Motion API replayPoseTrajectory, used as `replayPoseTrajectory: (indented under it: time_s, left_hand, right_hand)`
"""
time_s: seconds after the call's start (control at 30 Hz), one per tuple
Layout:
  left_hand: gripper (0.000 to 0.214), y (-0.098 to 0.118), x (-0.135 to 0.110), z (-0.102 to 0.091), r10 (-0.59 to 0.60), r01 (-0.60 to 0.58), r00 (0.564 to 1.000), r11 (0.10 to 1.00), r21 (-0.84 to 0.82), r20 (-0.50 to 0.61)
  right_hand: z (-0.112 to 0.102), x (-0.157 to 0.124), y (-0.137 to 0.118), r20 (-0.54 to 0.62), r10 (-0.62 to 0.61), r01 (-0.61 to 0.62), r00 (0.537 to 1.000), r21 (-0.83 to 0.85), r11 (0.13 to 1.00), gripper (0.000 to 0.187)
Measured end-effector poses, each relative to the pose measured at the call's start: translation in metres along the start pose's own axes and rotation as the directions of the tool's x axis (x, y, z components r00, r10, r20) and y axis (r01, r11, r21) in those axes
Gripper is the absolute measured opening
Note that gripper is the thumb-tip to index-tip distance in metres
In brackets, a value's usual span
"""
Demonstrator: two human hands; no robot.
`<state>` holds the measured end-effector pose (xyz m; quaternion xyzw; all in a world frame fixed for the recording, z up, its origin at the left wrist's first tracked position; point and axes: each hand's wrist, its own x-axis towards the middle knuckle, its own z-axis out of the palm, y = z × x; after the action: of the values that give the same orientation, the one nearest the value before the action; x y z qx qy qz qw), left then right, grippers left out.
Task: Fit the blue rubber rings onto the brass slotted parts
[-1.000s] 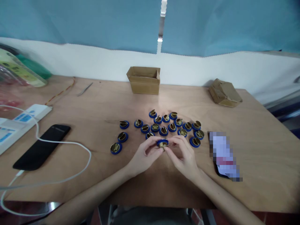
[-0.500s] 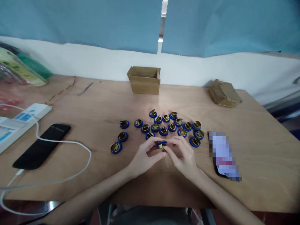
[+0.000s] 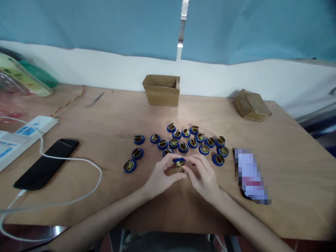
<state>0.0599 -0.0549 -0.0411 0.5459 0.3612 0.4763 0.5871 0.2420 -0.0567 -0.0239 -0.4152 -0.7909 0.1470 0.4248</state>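
Note:
My left hand (image 3: 160,175) and my right hand (image 3: 202,175) meet over the middle of the wooden table (image 3: 288,168), fingers pinched together on one small blue-rimmed brass disc (image 3: 179,162) held just above the surface. Beyond my fingers several more blue-rimmed brass discs (image 3: 183,141) lie scattered in a loose cluster. Three others lie apart to the left, the nearest at the front (image 3: 130,165).
An open cardboard box (image 3: 161,89) stands at the back; a closed taped one (image 3: 252,104) at back right. A phone (image 3: 250,176) lies right of my hands. At left are a black phone (image 3: 44,163) on a white cable (image 3: 78,168), a power strip (image 3: 23,138) and tweezers (image 3: 95,99).
Both hands have drawn slightly left and closer together while turning the disc between the fingertips. Nothing else on the table has moved.

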Motion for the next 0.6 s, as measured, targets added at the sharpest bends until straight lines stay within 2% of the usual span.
replayPoseTrajectory:
  time_s: [0.2, 0.37, 0.6]
  left_hand:
    - [0.045, 0.0022, -0.0024, -0.0003, -0.035, 0.035, 0.999, 0.998, 0.06, 0.003]
    - [0.045, 0.0022, -0.0029, -0.0012, -0.017, 0.016, 1.0, 0.994, 0.111, 0.001]
    - [0.045, 0.0039, -0.0028, 0.0, 0.024, -0.023, 1.0, 0.993, 0.118, -0.01]
  right_hand:
    - [-0.0022, 0.0007, 0.0003, 0.015, -0.022, 0.022, 1.0, -0.015, 1.0, 0.02]
    - [-0.0031, 0.0017, 0.0017, 0.031, 0.007, -0.007, 0.999, -0.013, 1.0, 0.013]
    - [-0.0025, -0.0011, 0.0013, 0.057, 0.04, -0.038, 0.998, -0.028, 0.999, 0.02]
